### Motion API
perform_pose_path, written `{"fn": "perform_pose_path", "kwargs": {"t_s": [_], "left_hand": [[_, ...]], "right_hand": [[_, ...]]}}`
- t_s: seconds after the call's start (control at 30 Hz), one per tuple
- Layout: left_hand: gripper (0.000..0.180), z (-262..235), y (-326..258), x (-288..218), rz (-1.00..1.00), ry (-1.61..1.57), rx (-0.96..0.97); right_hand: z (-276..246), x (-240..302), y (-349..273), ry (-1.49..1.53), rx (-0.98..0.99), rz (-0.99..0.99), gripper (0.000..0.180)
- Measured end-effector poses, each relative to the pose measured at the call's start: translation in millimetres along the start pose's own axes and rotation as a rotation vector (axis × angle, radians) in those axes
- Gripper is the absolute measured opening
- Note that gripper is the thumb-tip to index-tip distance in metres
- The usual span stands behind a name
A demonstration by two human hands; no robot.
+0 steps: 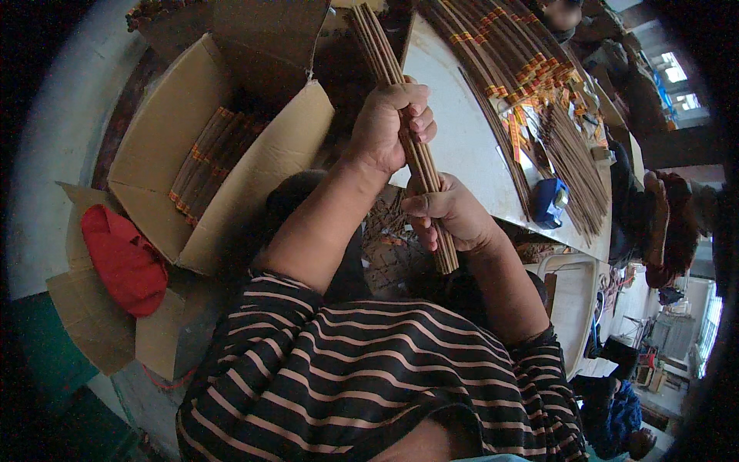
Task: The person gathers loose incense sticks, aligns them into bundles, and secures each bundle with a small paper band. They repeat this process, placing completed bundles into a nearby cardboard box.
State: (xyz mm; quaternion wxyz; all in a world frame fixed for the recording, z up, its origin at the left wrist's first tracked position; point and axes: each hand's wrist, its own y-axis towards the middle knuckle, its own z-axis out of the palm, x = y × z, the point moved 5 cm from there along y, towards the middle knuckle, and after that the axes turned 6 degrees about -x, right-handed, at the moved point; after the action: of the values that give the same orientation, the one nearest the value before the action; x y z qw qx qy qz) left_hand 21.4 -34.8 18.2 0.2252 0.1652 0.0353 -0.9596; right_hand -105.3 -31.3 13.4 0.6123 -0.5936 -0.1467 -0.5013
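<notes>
Both hands are closed around one slanting bundle of long brown incense sticks point(419, 160), held in front of my body. My left hand point(391, 127) grips it above the middle, with the sticks' far ends rising past the fist. Lower down, my right hand point(450, 212) wraps the bundle near its bottom end, the thumb lying across it. The near ends of the sticks poke out below my right fingers. To the right, loose incense sticks point(573, 173) lie fanned on the white table point(439, 85), beside orange-and-red paper bands point(514, 132).
Banded bundles point(493, 46) cover the table's far side. A blue block-like device point(550, 202) sits at its near edge. An open cardboard box point(285, 142) on my left holds more banded bundles point(208, 165); a red cloth point(123, 260) lies beside it. Other people point(616, 408) are at right.
</notes>
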Motion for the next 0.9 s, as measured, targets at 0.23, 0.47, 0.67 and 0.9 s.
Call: {"fn": "perform_pose_path", "kwargs": {"t_s": [0.23, 0.47, 0.67, 0.9], "left_hand": [[0.018, -7, -7, 10, 0.140, 0.288, -0.350], [0.021, 7, -30, 5, 0.027, 0.045, -0.112], [0.022, -1, -39, 13, 0.148, 0.161, -0.326], [0.023, -3, -47, 11, 0.204, 0.174, -0.330]], "right_hand": [[-16, 13, 5, -0.995, -0.620, -0.514, 0.014], [5, 4, -15, -0.350, -0.186, -0.048, 0.019], [-1, 1, -14, -0.975, -0.539, -0.421, 0.024], [7, 7, -23, -1.020, -0.543, -0.303, 0.030]]}}
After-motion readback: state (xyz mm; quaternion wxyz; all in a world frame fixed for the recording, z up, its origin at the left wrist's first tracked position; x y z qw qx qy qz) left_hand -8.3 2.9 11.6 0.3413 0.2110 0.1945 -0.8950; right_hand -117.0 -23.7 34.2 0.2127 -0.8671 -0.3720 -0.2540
